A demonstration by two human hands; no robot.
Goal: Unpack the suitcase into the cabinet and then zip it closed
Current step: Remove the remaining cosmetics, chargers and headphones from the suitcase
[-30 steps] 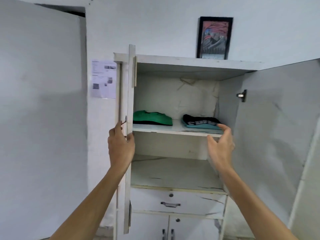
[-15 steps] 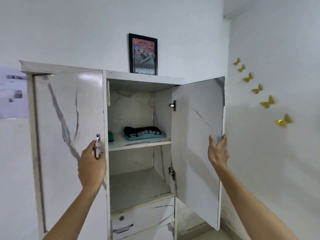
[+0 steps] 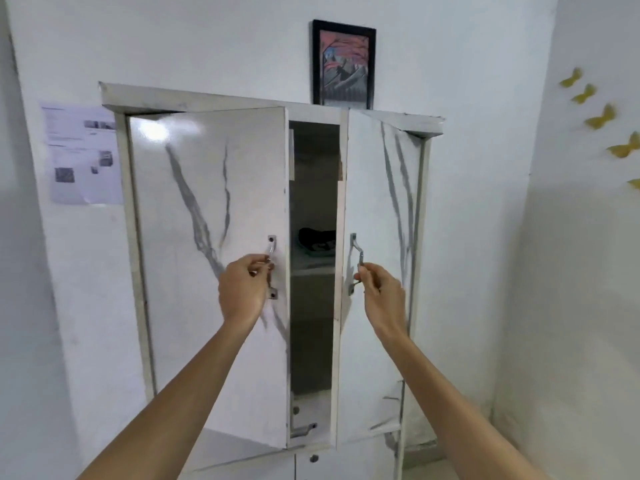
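Note:
The white marble-patterned cabinet fills the middle of the head view, its two doors nearly closed with a narrow dark gap between them. My left hand grips the metal handle of the left door. My right hand pinches the metal handle of the right door. Through the gap a folded dark garment lies on the shelf. The suitcase is out of sight.
A framed picture stands on the cabinet top. A printed sheet is stuck to the wall at the left. Yellow butterfly decals dot the right wall. A drawer with a handle shows below the gap.
Both doors have swung inward from wide open to nearly closed. My right hand moved from the right door's edge onto its handle. The green garment is now hidden behind the left door.

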